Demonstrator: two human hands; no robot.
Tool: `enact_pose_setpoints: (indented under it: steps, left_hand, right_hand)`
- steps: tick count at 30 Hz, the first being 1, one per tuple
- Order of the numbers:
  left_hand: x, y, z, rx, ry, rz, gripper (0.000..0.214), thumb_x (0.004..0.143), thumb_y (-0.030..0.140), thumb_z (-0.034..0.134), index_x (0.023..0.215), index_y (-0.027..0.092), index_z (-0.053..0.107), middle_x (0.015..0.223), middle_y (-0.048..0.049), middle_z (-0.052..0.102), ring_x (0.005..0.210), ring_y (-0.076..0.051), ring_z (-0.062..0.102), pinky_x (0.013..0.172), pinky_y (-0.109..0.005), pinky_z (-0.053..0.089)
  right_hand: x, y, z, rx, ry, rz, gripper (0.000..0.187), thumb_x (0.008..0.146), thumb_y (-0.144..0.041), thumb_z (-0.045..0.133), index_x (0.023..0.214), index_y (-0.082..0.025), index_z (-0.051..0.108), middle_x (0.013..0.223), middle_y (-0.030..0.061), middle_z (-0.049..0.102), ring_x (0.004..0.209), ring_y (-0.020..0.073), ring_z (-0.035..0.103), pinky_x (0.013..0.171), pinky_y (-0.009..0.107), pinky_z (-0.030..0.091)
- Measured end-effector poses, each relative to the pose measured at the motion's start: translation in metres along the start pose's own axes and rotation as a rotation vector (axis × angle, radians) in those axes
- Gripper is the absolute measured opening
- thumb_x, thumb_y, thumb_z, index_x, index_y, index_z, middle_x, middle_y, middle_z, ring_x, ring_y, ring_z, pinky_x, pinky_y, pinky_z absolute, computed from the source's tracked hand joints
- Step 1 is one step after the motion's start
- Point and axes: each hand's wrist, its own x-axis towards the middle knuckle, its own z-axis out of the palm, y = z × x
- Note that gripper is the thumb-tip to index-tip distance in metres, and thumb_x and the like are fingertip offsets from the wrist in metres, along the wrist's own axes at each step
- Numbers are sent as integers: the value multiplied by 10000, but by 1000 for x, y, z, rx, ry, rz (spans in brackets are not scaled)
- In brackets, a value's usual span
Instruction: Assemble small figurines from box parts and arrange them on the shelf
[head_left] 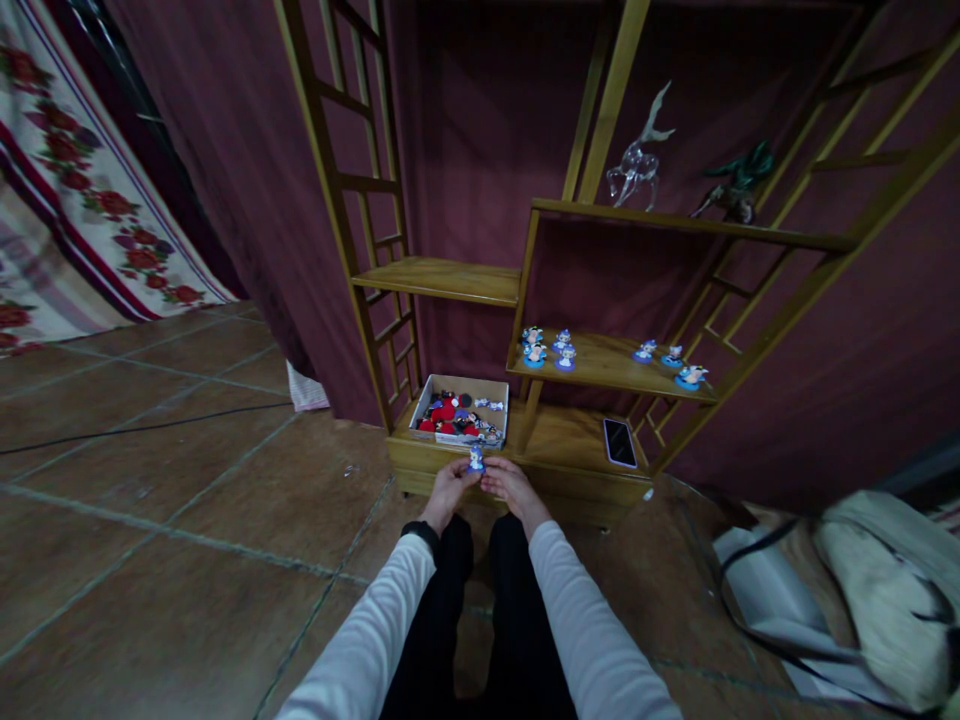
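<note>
Left hand point(451, 485) and right hand point(508, 480) pinch purple figurine point(476, 459) near front edge of cabinet point(420, 460), by toy box point(448, 439). Shelf point(604, 362): gap between left figurines point(565, 359) and right figurines point(691, 377). Tiled floor point(187, 480) stretches left; bag point(877, 585) right.

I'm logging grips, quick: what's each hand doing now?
Left hand: closed, holding the small figurine.
Right hand: closed, holding the same small figurine.

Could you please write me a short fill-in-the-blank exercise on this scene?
1. A figurine is between the left hand and the ____.
2. A dark band circles the ____ wrist.
3. The shelf just above the phone bears ____ figurines.
4. The phone lies to the ____ of the box.

Missing words: right hand; left; seven; right.
</note>
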Motion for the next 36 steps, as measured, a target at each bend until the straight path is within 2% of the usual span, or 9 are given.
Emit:
enact_pose_setpoints:
  steps: [9, 24, 36]
  left_hand:
    - [-4, 4, 5, 99, 118, 61, 409, 396, 247, 789, 748, 142, 609, 680, -5, 620, 644, -130, 549, 675, -275, 416]
    - [-1, 1, 5, 85, 80, 59, 407, 413, 240, 788, 759, 145, 597, 710, -24, 631, 689, -146, 567, 696, -282, 426]
    - [1, 0, 4, 145, 99, -1, 423, 460, 337, 774, 771, 131, 575, 673, -17, 612, 607, -124, 555, 596, -252, 408]
  right_hand:
    - [-3, -2, 1, -3, 12, 8, 320, 606, -257, 688, 901, -166, 601, 723, 21, 648, 638, 114, 598, 680, 276, 480]
    - [-2, -2, 2, 18, 40, 18, 184, 655, -225, 649, 824, -164, 606, 646, 7, 629, 568, 96, 576, 617, 245, 481]
    - [-3, -2, 2, 8, 21, 20, 202, 668, -311, 656, 800, -167, 604, 637, 4, 613, 548, 86, 561, 582, 228, 472]
